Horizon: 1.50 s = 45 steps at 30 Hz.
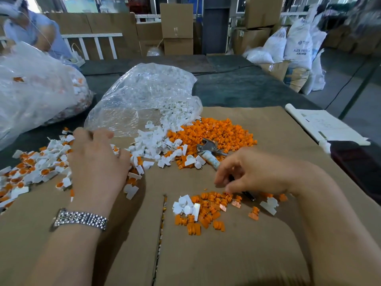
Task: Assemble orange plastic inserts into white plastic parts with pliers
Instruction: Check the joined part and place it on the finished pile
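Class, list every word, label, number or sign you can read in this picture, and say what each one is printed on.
"ABS" followed by a blurred word: on the white sack at the back right.
Logo and line above it on that sack: too blurred to read.
Marks on the stacked cardboard box: unreadable.
Print on the paper sheet on the right: too small to read.

A single wide-angle camera worn on the person's head looks forward and steeply down, close over the cardboard-covered table (237,254). Both forearms enter from the bottom edge. The lens bends straight lines near the frame's borders; stacked cardboard boxes (176,27) stand far beyond the table.
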{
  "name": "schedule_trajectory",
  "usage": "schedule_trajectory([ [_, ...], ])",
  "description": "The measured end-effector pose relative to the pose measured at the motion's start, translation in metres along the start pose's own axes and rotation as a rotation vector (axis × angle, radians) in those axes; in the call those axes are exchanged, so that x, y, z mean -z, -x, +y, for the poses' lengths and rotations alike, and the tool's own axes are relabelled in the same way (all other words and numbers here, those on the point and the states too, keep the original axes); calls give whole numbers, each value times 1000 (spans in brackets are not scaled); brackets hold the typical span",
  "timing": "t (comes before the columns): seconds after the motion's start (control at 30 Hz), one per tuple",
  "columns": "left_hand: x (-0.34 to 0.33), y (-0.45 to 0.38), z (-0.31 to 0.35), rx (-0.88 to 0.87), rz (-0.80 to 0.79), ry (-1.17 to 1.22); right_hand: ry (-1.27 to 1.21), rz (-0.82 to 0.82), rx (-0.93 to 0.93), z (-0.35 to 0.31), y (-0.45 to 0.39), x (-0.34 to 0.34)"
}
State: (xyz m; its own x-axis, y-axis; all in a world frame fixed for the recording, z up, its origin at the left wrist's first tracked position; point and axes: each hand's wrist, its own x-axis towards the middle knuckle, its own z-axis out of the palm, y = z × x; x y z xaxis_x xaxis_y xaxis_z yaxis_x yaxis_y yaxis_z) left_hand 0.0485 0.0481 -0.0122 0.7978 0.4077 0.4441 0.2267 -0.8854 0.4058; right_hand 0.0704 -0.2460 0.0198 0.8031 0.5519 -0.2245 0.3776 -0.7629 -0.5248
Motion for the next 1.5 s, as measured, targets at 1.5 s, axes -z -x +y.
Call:
schedule_trajectory([
  [1.5,9,28,36,-172,-660,718,-417,509,136,-13,-22,-16],
])
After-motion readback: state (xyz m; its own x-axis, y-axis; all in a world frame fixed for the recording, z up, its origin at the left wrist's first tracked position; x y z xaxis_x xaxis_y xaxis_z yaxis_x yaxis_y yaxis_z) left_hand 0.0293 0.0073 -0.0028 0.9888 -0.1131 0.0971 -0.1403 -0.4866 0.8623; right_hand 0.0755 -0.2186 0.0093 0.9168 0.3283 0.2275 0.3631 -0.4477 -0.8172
